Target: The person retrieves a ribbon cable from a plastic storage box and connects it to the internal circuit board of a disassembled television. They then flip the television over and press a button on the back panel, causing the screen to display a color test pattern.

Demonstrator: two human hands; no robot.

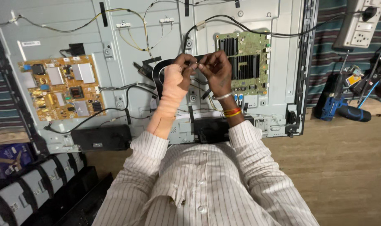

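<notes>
Beside the green circuit board [244, 62], the left hand [178, 75] and right hand [213, 69] each pinch a black flat cable [157, 73] in fingertip grip.

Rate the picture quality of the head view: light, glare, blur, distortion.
Head view: even, soft light with no harsh glare on the grey metal panel; left hand and right hand sharp; wide lens bends the panel's edges; shirt close, slightly soft.

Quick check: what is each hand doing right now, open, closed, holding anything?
Left hand: closed, fingertips pinching the black cable.
Right hand: closed, fingertips pinching the same cable, close to the left hand.
</notes>
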